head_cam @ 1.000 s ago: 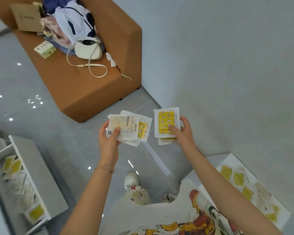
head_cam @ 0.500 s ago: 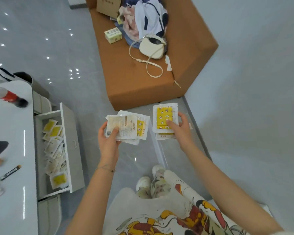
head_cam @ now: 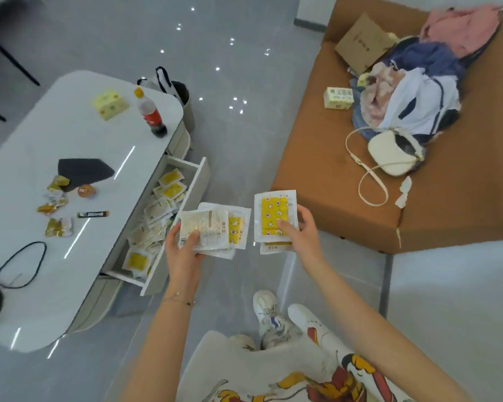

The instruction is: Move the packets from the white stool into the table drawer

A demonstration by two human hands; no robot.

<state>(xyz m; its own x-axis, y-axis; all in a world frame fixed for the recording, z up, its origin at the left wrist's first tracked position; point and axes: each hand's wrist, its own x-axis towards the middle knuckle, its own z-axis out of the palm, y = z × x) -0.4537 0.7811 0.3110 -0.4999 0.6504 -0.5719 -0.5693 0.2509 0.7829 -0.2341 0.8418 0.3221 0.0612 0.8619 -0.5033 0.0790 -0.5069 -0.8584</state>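
Left hand (head_cam: pixel 183 250) pinched a fan of packets (head_cam: pixel 215 227) just beside the open drawer (head_cam: pixel 199 184); right hand (head_cam: pixel 298 230) pinched a second stack (head_cam: pixel 275 216), thumb on top.

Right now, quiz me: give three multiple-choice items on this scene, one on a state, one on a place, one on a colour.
1. The table drawer is: A shut; B open; C removed.
2. The cola bottle stands: A in the drawer; B on the floor; C on the white table.
3. The top packet in the right hand shows: A yellow; B red; C blue.

Answers: 1 B, its front stands out with packets visible inside. 2 C, it stands on the tabletop near the far end. 3 A, a yellow panel faces the camera.
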